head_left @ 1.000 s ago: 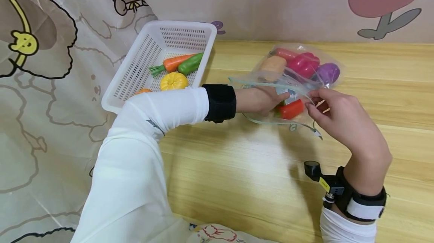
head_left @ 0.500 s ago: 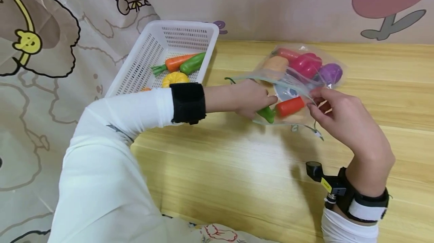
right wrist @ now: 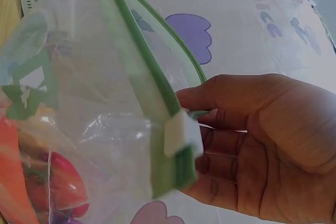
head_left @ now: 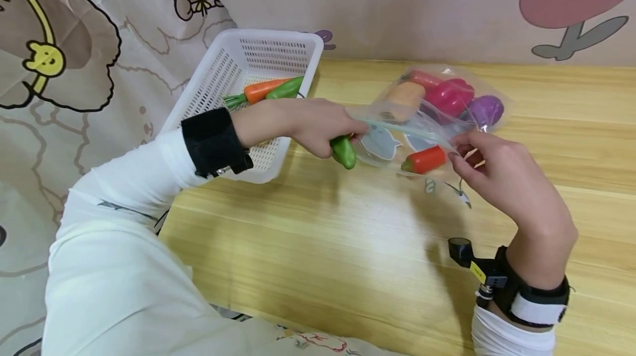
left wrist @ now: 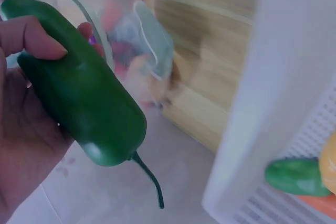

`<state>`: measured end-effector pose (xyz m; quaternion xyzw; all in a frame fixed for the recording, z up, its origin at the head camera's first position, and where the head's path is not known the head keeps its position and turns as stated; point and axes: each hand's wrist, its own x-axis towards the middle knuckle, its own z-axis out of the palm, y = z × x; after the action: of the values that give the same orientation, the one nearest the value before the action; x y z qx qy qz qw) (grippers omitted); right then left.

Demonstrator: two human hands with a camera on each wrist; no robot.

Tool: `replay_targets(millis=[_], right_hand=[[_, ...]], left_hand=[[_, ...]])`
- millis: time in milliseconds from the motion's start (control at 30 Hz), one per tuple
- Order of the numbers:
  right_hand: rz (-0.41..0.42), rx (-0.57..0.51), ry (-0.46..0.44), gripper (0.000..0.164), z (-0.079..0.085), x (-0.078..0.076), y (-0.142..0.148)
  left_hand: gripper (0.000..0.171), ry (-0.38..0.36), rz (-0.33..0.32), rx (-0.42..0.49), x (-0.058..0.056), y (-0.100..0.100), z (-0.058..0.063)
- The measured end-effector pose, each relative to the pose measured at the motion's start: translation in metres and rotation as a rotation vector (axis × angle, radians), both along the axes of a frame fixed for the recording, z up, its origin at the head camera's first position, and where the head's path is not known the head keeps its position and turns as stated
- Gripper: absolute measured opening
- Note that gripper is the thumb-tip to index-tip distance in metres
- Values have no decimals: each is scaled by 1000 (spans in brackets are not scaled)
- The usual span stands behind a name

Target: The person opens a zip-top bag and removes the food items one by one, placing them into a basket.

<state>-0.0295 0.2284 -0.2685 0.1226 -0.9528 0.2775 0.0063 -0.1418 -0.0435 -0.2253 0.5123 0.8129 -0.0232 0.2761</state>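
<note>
My left hand (head_left: 318,124) grips a green chili pepper (left wrist: 89,87) with a thin stem, between the white basket and the bag. In the head view the pepper's tip pokes out below the fingers. My right hand (head_left: 497,163) pinches the edge of a clear zip bag (right wrist: 115,145) near its white slider (right wrist: 181,135), and the bag's mouth stands apart. Inside the bag lie a red piece with a green end (head_left: 424,160), a pink-red bell pepper (head_left: 449,96), a purple vegetable (head_left: 486,111) and a tan piece (head_left: 406,95).
A white slotted basket (head_left: 278,38) stands at the back left of the wooden table (head_left: 338,245). It holds a carrot (head_left: 260,91), a green vegetable (head_left: 285,89) and a yellow-orange piece (left wrist: 329,163). A patterned cloth (head_left: 397,8) hangs behind the table.
My left hand has come out of the bag and moved left toward the basket, carrying the green chili pepper. The right hand has stayed at the bag's edge.
</note>
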Motion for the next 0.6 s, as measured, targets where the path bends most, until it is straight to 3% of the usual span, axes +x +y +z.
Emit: replay_targets(millis=[133, 300, 467, 600], right_hand=[[14, 10, 4, 19, -1, -1, 0], [11, 13, 9, 19, -2, -2, 2], [4, 14, 13, 18, -2, -2, 3], [8, 1, 14, 17, -4, -2, 3]], left_hand=[[29, -4, 66, -12, -6, -17, 3], [24, 71, 220, -122, -21, -43, 4], [33, 150, 340, -294, -38, -63, -4], [37, 156, 386, -379, -45, -71, -14]])
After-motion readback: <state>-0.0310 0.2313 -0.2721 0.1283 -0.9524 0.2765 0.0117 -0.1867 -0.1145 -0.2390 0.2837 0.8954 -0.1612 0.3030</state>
